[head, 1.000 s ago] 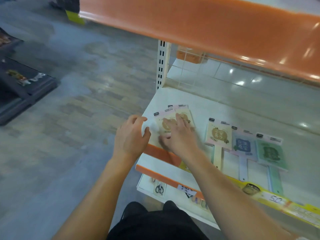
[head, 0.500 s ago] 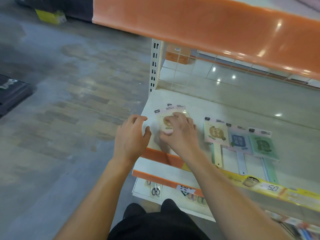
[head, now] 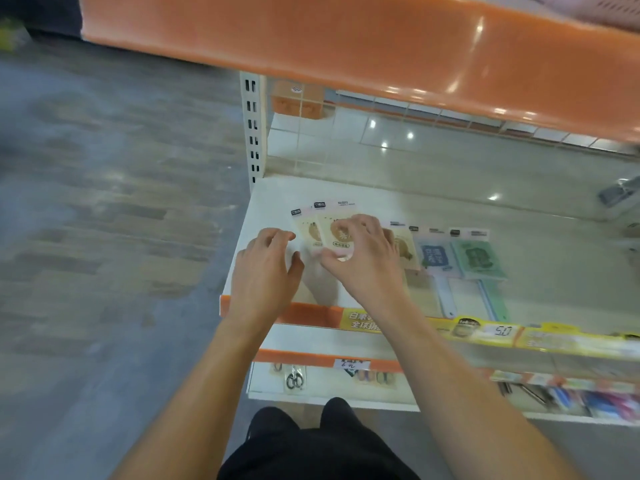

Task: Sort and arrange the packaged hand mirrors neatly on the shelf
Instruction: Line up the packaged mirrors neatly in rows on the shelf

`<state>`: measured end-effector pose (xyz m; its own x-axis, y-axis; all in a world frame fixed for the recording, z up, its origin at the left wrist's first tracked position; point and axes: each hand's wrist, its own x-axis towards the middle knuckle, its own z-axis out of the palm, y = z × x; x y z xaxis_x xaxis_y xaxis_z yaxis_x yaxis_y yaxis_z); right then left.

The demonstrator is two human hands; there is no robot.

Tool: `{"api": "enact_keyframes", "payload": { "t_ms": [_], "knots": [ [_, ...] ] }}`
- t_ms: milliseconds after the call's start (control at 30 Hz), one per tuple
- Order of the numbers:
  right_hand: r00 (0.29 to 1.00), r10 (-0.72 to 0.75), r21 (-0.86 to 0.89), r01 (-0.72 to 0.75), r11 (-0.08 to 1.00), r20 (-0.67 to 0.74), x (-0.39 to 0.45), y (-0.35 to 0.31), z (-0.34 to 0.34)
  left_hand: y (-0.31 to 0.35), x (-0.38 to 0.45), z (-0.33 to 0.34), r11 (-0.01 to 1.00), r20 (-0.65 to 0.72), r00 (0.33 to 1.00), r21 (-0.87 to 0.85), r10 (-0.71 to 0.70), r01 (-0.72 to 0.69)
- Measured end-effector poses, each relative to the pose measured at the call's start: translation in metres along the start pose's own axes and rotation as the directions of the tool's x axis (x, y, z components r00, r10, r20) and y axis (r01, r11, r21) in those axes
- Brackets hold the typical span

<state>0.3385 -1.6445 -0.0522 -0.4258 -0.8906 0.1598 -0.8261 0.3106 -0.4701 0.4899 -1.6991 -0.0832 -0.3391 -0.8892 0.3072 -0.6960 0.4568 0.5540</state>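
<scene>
Two overlapping cream hand-mirror packs [head: 309, 231] lie at the left end of the white shelf [head: 277, 192]. My right hand [head: 363, 265] arches over the upper pack [head: 337, 237], which it pinches between thumb and curled fingertips. My left hand [head: 265, 268] rests just left of the packs with loosely curled fingers and holds nothing. To the right lie a third cream pack [head: 404, 249], partly hidden by my right hand, a blue mirror pack [head: 433, 256] and a green mirror pack [head: 477, 259], side by side with handles toward me.
An orange shelf edge [head: 346, 46] overhangs closely above. A slotted white upright [head: 254, 126] stands at the shelf's left back corner. A yellow price strip [head: 485, 330] runs along the front edge. Packaged scissors [head: 295, 380] lie on the lower shelf. Grey floor lies to the left.
My right hand's fingers have curled from lying flat on the cream packs to pinching the upper one. My left hand stayed beside the packs. The view shifted slightly.
</scene>
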Motion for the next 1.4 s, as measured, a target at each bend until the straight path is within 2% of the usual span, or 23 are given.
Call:
{"api": "enact_keyframes", "payload": {
  "t_ms": [367, 567, 800, 933, 1200, 1400],
  "knots": [
    [0.979, 0.179, 0.009, -0.179, 0.984, -0.095, -0.004, 0.078, -0.041, 0.072, 0.009, 0.046, 0.988, 0.083, 0.985, 0.010, 0.154, -0.155],
    [0.970, 0.243, 0.030, -0.242, 0.970, -0.030, -0.001, 0.128, -0.069, 0.125, 0.009, 0.073, 0.988, 0.163, 0.975, -0.011, 0.154, -0.154],
    [0.972, 0.236, 0.049, -0.235, 0.971, -0.016, 0.011, 0.175, -0.091, 0.168, 0.013, 0.104, 0.992, 0.164, 0.981, 0.050, 0.105, -0.114],
    [0.985, 0.174, 0.050, -0.174, 0.983, 0.017, 0.012, 0.192, -0.090, 0.179, 0.007, 0.120, 0.993, 0.145, 0.986, 0.084, 0.076, -0.089],
    [0.989, 0.130, 0.036, -0.132, 0.991, 0.064, 0.012, 0.201, -0.082, 0.183, 0.001, 0.128, 0.987, 0.160, 0.986, 0.149, 0.044, -0.068],
    [0.979, 0.181, -0.006, -0.181, 0.983, 0.089, 0.011, 0.192, -0.073, 0.175, 0.008, 0.124, 0.985, 0.209, 0.976, 0.150, 0.055, -0.087]
  ]
}}
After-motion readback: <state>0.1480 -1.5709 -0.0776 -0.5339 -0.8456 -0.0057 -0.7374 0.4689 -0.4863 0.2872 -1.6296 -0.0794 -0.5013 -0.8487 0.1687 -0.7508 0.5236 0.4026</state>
